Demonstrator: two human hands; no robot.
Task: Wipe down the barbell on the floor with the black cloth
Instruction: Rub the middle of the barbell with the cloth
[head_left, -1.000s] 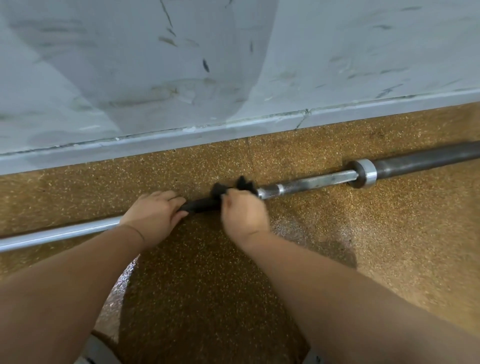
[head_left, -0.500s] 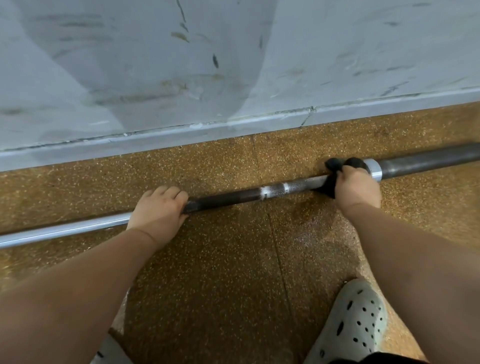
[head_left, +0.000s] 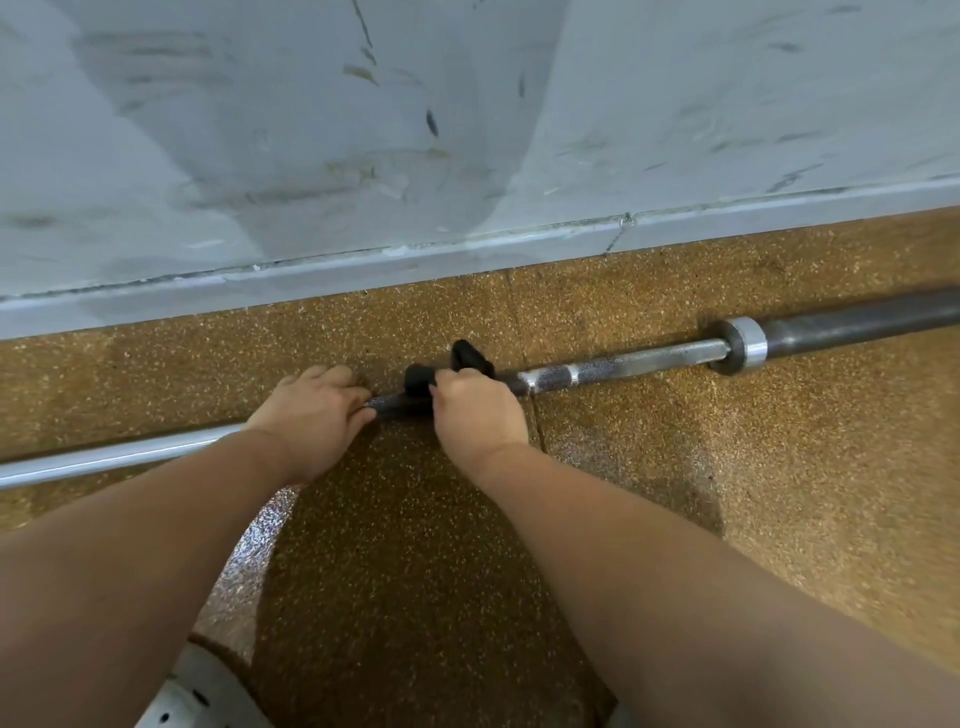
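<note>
Mid-wipe, the barbell (head_left: 649, 358) on the floor (head_left: 779, 493) is clasped by the left hand (head_left: 311, 415); the black cloth (head_left: 421, 376) is gripped round it by the right hand (head_left: 478, 410). A stroke toward three o'clock seems needed.

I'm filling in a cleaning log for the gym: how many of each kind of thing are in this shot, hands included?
barbell: 1
black cloth: 1
hands: 2, the left hand gripping the bar and the right hand holding the cloth on it
perforated shoe: 1
Total: 5
</note>
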